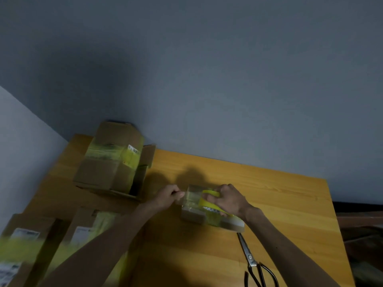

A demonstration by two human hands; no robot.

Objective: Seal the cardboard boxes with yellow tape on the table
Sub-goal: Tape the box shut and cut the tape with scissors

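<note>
A small cardboard box (pixel 193 216) lies in the middle of the wooden table (pixel 279 199), partly wrapped in yellowish tape. My right hand (pixel 229 199) grips a yellow tape roll (pixel 209 200) on top of the box. My left hand (pixel 171 196) pinches the free end of the tape at the box's left edge. A stretch of tape (pixel 191 196) runs between the two hands across the box top.
Black-handled scissors (pixel 251 259) lie near the front edge, right of my arms. A taller taped box (pixel 113 160) stands at the back left against the wall. Two more taped boxes (pixel 27 245) sit at the front left, blurred.
</note>
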